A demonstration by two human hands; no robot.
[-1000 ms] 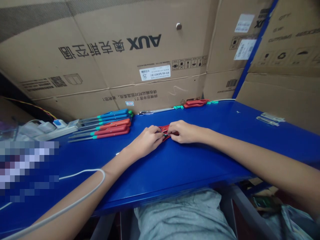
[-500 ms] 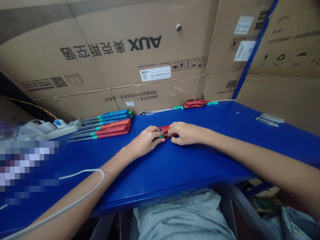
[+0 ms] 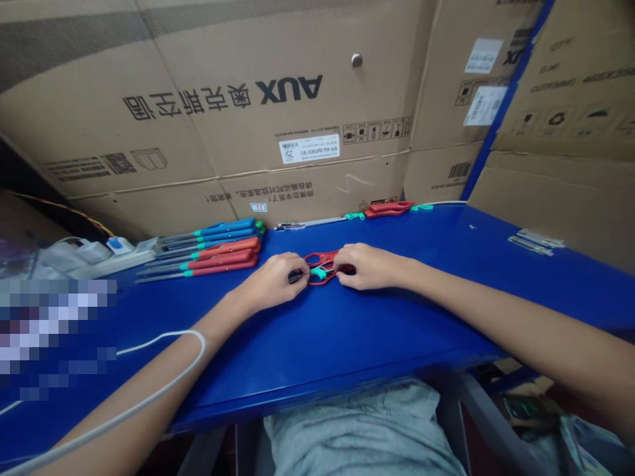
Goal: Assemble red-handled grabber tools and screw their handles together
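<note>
Between my hands, a red plastic part (image 3: 329,256) with open loops lies on the blue table. A bright green piece (image 3: 318,272) sits at its middle. My left hand (image 3: 270,281) is at the part's left end, fingers curled and pinched round a small dark piece (image 3: 294,275) that I cannot make out. My right hand (image 3: 371,267) has its thumb and fingers closed on the right end of the red part, hiding that end.
Left on the blue table (image 3: 278,344) lie several red- and blue-handled tools (image 3: 225,260) with green collars and grey shafts, beside a power strip (image 3: 116,256). More red handles (image 3: 389,209) lie along the cardboard wall (image 3: 213,53). A white cable (image 3: 163,390) crosses my left forearm.
My left hand has shifted left, away from my right hand, uncovering more of the red part and the green piece. My right hand has stayed nearly in place.
</note>
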